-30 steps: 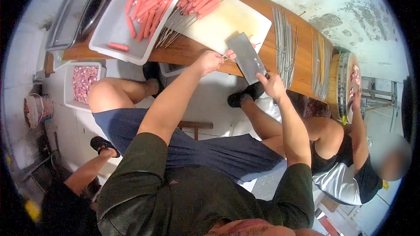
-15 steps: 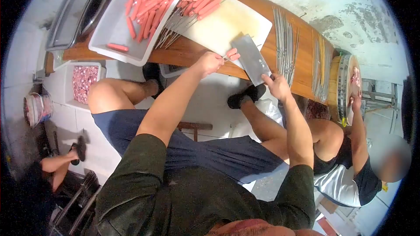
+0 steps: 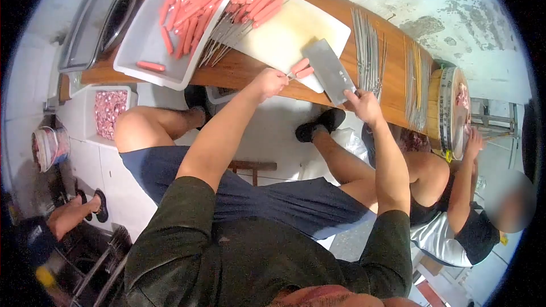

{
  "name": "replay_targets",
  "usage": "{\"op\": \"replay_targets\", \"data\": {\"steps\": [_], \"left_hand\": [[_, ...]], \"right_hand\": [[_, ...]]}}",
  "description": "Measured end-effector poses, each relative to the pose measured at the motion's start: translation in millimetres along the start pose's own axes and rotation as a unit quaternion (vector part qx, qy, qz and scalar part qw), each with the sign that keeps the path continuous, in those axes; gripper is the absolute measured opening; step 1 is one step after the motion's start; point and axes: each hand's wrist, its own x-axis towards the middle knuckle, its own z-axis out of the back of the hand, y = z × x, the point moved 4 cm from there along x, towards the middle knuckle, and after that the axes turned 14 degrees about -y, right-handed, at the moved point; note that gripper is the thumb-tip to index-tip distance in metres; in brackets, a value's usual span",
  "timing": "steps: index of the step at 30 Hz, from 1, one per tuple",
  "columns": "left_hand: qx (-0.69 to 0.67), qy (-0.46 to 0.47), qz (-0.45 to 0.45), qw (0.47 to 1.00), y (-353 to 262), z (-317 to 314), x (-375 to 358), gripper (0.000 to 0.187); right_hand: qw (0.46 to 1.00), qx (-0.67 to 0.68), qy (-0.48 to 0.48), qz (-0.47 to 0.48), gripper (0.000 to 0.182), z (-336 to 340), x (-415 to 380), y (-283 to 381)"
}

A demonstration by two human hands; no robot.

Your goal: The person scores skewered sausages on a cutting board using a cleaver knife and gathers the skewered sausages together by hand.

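My left hand [image 3: 271, 83] is closed around the lower end of a metal skewer, whose tip carries pink sausage pieces [image 3: 301, 68] lying side by side. My right hand [image 3: 363, 107] grips a cleaver [image 3: 328, 71] near its handle end. The broad blade lies flat over the near right part of a white cutting board [image 3: 278, 34], its left edge close to the sausage pieces. Skewered sausages [image 3: 256, 3] are piled on the board's far left, their metal skewers [image 3: 222, 37] pointing toward me. Most of the held skewer is hidden by my fingers.
A white bin [image 3: 133, 45] of loose sausages stands left of the board. Metal skewers [image 3: 368, 51] lie to its right on the wooden table [image 3: 392, 102]. A co-worker's hand [image 3: 473, 141] is beside a round chopping block [image 3: 446, 111]. A tub of chopped meat [image 3: 111, 113] sits below left.
The cleaver and my right hand have shifted slightly away from me. My left hand stays nearly in place. The co-worker's hand has moved to the near side of the round block.
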Motion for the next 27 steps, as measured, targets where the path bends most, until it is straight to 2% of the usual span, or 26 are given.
{"op": "replay_targets", "data": {"steps": [1, 4, 5, 9, 13, 16, 17, 21, 24, 25, 27], "left_hand": [[-0.003, 0.001, -0.004, 1.0, 0.0, 0.1, -0.4, 0.016], [-0.004, 0.006, -0.006, 1.0, 1.7, -0.8, 0.6, 0.016], [-0.005, 0.005, -0.005, 1.0, 1.9, 0.2, 2.0, 0.016], [-0.001, -0.006, -0.005, 1.0, -3.6, 2.3, -0.2, 0.017], [0.005, 0.004, 0.007, 1.0, 0.6, 1.4, 1.5, 0.017], [0.004, 0.008, 0.003, 1.0, 2.6, 0.1, 3.0, 0.017], [0.0, 0.008, 0.0, 1.0, 4.1, 0.1, 5.5, 0.017], [-0.011, 0.0, -0.001, 1.0, 4.1, 1.1, 5.8, 0.017], [-0.022, 0.009, 0.008, 1.0, -0.1, 3.3, -3.7, 0.017], [-0.016, 0.011, 0.006, 1.0, -0.8, 3.5, -1.9, 0.017], [-0.002, 0.014, 0.008, 1.0, -3.4, 3.0, -2.0, 0.017]], "right_hand": [[0.997, 0.063, 0.01, -0.038, 0.053, -2.3, 2.1, 4.4], [0.995, -0.049, -0.079, 0.036, 0.054, 6.1, 12.9, 40.8], [0.995, -0.029, -0.09, 0.039, 0.058, 1.8, 16.6, 41.1], [0.995, -0.051, -0.058, 0.057, 0.06, -9.6, 21.8, 5.0], [1.0, -0.024, 0.0, -0.016, 0.058, 8.7, 7.5, -8.4], [0.997, -0.05, -0.056, 0.018, 0.058, 9.1, 25.1, 5.8], [0.996, -0.019, -0.077, 0.037, 0.059, 6.0, 31.9, 10.2], [0.988, -0.079, -0.102, 0.086, 0.06, 5.5, 30.7, 24.3], [0.993, -0.095, -0.03, 0.061, 0.059, 13.1, 17.1, 2.9], [0.996, -0.057, -0.031, 0.062, 0.058, 18.2, 10.1, -0.5], [0.999, -0.044, -0.004, -0.021, 0.058, 23.4, 13.3, -3.1]]}}
